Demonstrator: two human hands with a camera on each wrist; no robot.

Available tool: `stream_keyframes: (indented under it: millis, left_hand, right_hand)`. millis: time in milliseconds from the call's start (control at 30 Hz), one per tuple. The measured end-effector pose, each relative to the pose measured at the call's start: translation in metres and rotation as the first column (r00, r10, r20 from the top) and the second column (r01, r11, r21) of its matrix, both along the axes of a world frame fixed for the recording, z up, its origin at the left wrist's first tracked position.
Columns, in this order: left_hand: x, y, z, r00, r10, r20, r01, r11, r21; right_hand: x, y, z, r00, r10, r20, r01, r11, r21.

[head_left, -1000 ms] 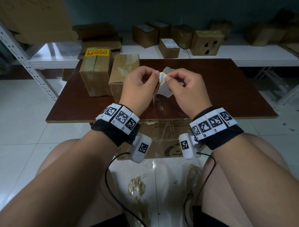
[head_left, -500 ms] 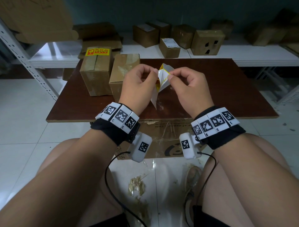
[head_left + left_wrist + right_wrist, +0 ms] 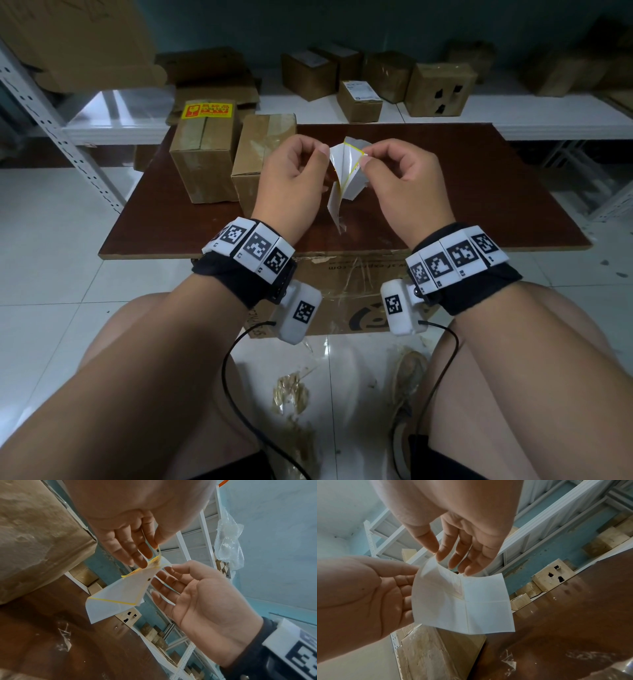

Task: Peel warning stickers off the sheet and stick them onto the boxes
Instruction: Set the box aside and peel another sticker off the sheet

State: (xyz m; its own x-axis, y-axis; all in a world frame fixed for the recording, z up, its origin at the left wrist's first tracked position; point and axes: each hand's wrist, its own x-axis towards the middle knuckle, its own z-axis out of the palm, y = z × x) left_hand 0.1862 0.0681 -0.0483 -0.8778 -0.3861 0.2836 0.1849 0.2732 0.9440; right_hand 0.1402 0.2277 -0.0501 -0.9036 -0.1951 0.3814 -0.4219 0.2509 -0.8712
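Hands first: left hand point(image 3: 294, 174) and right hand point(image 3: 404, 171) are both up over the table, each pinching a top corner of the sticker sheet point(image 3: 346, 174) between thumb and fingertip; left wrist view shows a yellow-edged sticker point(image 3: 150, 563) lifting away from the white backing right at the left fingers point(image 3: 137, 555), so the peel looks started but nowhere near finished; which hand has the sticker and which has the backing I honestly can't tell for sure.

Progress, best guess: one box point(image 3: 205, 154) on the left of the table already has a yellow warning label point(image 3: 206, 110) on top; the box just beside it point(image 3: 263, 154), nearest the left hand, shows no label on the faces I can see, so that one's probably next; more boxes point(image 3: 442, 89) sit on the white shelf behind, none with a yellow label that I can spot.

Room-wise: sheet hangs free above the brown table point(image 3: 479, 192), not touching it; right half of the tabletop is open; the unlabelled box is close to the left knuckles, so swinging that way is tight; table's front edge is just under the wrists.
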Motion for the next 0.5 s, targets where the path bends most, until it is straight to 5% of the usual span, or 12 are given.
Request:
stream_keyframes:
  millis: [500]
  left_hand:
    - [-0.0005, 0.0024, -0.0032, 1.0, 0.029, -0.009, -0.029, 0.997, 0.065]
  right_hand:
    - [-0.0024, 0.003, -0.002, 0.999, -0.025, 0.021, 0.025, 0.999, -0.03]
